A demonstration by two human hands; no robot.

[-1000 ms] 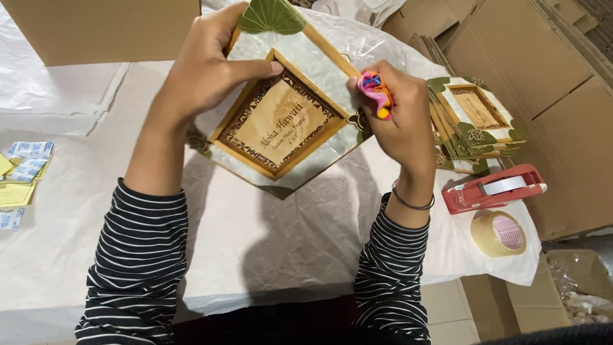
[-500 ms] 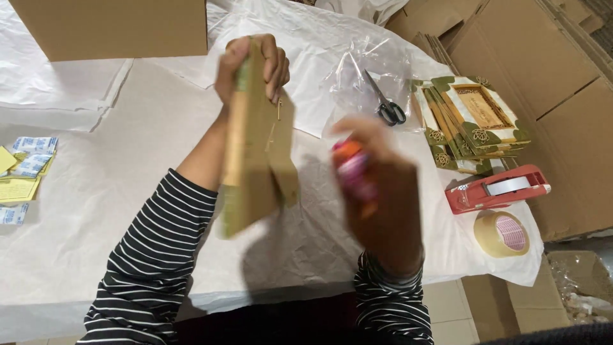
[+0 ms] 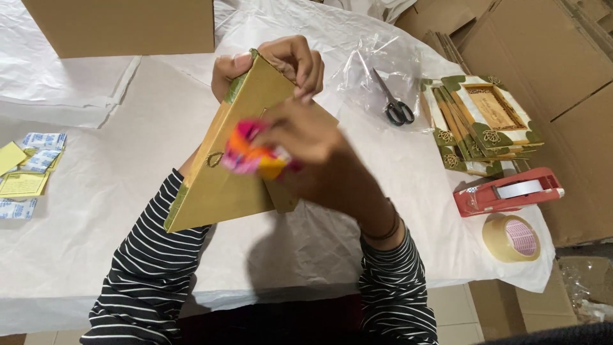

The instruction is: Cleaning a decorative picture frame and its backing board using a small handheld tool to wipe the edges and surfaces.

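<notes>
Left hand [image 3: 268, 64]: gripping the top corner of the picture frame [image 3: 236, 160] at 12 o'clock; grip clamped on the frame's edge.
Right hand [image 3: 313, 147]: blurred, closing around a small pink-and-orange tool [image 3: 252, 153] pressed against the frame's back; grip clamped on the tool.
Picture frame: being held up above the surface [image 3: 128, 191], plain back facing the camera, a small ring hanger showing at 9 o'clock.
Scissors [image 3: 393, 102]: lying on clear plastic at 2 o'clock.
Stack of frames [image 3: 479, 128]: sitting at 3 o'clock, well apart from the hands.
Tape dispenser [image 3: 507, 191]: red, lying just below the stack.
Tape roll [image 3: 511, 237]: lying at 4 o'clock.
Cardboard box [image 3: 121, 25]: standing at 11 o'clock.
Small packets [image 3: 29, 166]: lying at 9 o'clock.
</notes>
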